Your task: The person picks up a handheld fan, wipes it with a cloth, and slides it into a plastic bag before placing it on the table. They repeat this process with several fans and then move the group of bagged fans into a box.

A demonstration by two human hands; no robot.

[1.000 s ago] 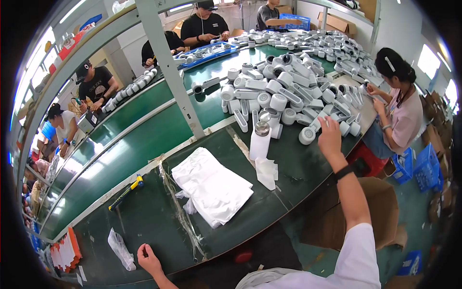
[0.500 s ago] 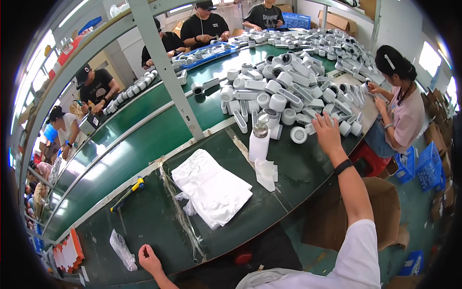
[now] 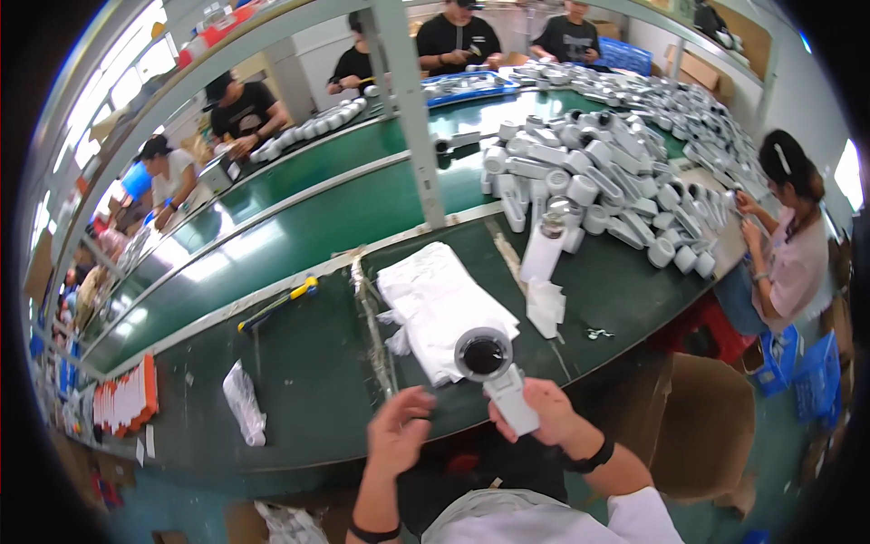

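My right hand (image 3: 548, 412) is closed around the flat handle of a white plastic housing (image 3: 517, 402). Its round, grey-rimmed head, dark inside, points away from me above the front of the bench. To the left of it is my left hand (image 3: 399, 431), raised with slightly bent fingers apart and nothing in it. Beyond the housing lies a stack of white plastic bags (image 3: 439, 304), partly hidden by the round head. Farther right a white bottle with a metal top (image 3: 544, 249) stands beside a crumpled white tissue (image 3: 546, 308).
A large heap of similar white housings (image 3: 589, 172) covers the far right of the green bench (image 3: 317, 381). At left lie a yellow-and-black hammer (image 3: 279, 304), a clear plastic bag (image 3: 245, 403) and an orange-and-white stack (image 3: 127, 399). A metal post (image 3: 419, 136) rises mid-bench. Several co-workers sit around.
My right hand has come back from the heap to the front edge with a white housing in it. My left hand has moved right, close to it. The whole view has shifted.
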